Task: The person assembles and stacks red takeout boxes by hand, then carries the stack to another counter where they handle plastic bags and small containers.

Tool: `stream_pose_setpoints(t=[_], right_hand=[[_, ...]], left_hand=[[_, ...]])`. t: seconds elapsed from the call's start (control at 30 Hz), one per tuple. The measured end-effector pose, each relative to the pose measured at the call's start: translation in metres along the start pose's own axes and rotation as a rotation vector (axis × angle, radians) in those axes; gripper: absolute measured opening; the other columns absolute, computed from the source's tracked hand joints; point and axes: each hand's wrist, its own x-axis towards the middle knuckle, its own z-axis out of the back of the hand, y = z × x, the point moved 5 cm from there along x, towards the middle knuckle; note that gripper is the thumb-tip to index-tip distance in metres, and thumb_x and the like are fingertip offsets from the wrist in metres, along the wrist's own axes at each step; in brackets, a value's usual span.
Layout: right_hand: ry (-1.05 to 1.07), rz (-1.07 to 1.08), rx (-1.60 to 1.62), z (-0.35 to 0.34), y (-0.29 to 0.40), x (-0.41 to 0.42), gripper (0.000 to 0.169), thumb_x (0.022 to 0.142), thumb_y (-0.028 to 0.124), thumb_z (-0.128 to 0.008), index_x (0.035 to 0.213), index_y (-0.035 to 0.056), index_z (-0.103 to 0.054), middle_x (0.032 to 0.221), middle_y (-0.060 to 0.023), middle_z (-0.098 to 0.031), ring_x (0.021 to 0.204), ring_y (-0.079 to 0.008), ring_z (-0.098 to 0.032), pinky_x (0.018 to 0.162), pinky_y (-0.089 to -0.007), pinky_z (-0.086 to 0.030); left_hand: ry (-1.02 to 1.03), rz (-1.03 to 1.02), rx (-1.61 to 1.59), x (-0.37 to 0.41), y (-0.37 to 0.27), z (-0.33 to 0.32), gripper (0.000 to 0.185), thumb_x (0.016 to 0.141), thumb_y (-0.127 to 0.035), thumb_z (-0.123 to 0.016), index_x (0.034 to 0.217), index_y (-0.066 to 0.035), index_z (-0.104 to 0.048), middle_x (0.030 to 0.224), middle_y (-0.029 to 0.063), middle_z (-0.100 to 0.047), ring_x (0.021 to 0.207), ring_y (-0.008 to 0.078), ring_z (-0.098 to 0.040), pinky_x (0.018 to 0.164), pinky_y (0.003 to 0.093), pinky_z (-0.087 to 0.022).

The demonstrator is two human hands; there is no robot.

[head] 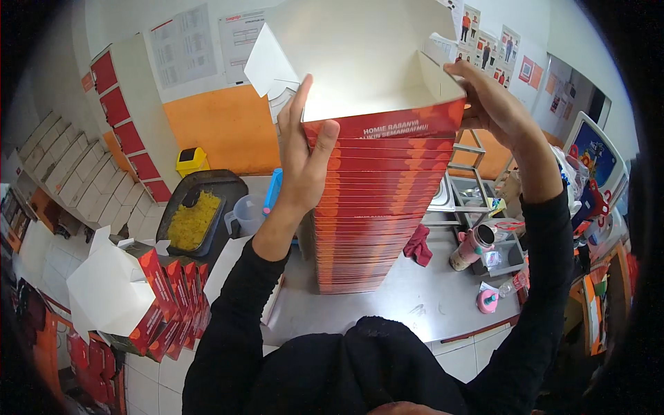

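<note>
A tall stack of nested red cardboard food boxes [376,218] stands on the stainless-steel table [410,306]. At its top is an open box with a white inside [363,88], its lid raised at the back and a white flap sticking out on the left. My left hand [306,155] grips the left front corner of this top box, thumb on the red front and fingers along the side. My right hand [487,104] holds its right side near the front corner, some fingers hidden behind the wall. Both arms are raised in black sleeves.
Folded red boxes [171,306] with white lids are grouped at the left. Behind them a black tray [194,220] holds yellow food beside a clear plastic jug [246,213]. Right of the stack lie a dark red cloth [418,245], a pink tumbler [471,246], a pink bottle [487,301] and a metal rack [469,161].
</note>
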Motion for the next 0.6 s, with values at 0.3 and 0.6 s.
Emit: stream_pose_setpoints(t=[0.3, 0.6], right_hand=[[0.143, -0.006, -0.439, -0.013, 0.010, 0.011, 0.067, 0.087, 0.051, -0.048, 0.108, -0.0117, -0.055, 0.098, -0.0212, -0.065, 0.087, -0.0256, -0.068, 0.067, -0.0300, -0.058], [0.140, -0.053, -0.606, -0.019, 0.011, 0.019, 0.047, 0.081, 0.025, -0.054, 0.101, -0.0170, -0.053, 0.069, -0.0126, -0.059, 0.064, -0.0253, -0.059, 0.060, -0.0324, -0.050]], left_hand=[[-0.094, -0.097, 0.204, 0.003, -0.017, -0.006, 0.042, 0.101, -0.029, -0.033, 0.129, -0.002, -0.050, 0.133, 0.0210, -0.046, 0.126, 0.0319, -0.042, 0.103, 0.0387, -0.035], [-0.070, -0.175, 0.244, 0.001, -0.025, -0.010, 0.039, 0.101, -0.024, -0.032, 0.128, -0.002, -0.051, 0.131, 0.0200, -0.049, 0.125, 0.0315, -0.044, 0.103, 0.0377, -0.035]])
